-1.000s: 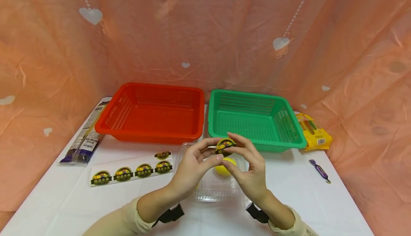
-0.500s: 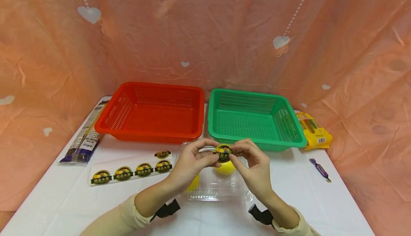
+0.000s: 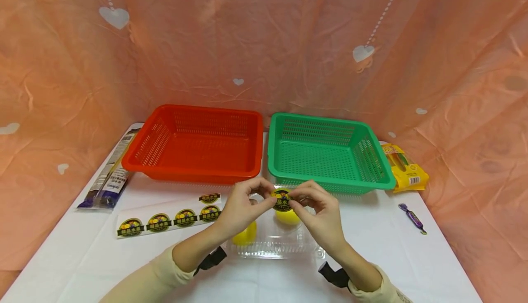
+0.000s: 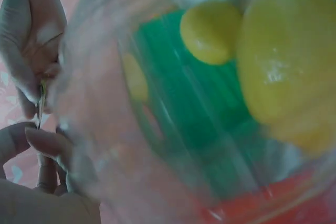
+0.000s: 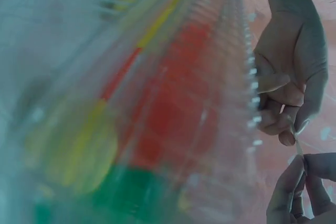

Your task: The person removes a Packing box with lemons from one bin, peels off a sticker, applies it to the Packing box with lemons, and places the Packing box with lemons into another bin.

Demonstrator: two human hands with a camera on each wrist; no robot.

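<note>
The left hand (image 3: pixel 243 206) and right hand (image 3: pixel 323 213), fingertips drawn together, pinch opposite edges of the sticker (image 3: pixel 282 202); below and between them lies the clear box (image 3: pixel 274 249) with yellow fruit (image 3: pixel 288 218).

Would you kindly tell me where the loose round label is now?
In the head view, the loose label is below and slightly right of centre, pinched by the left hand and right hand above the clear container.
</note>
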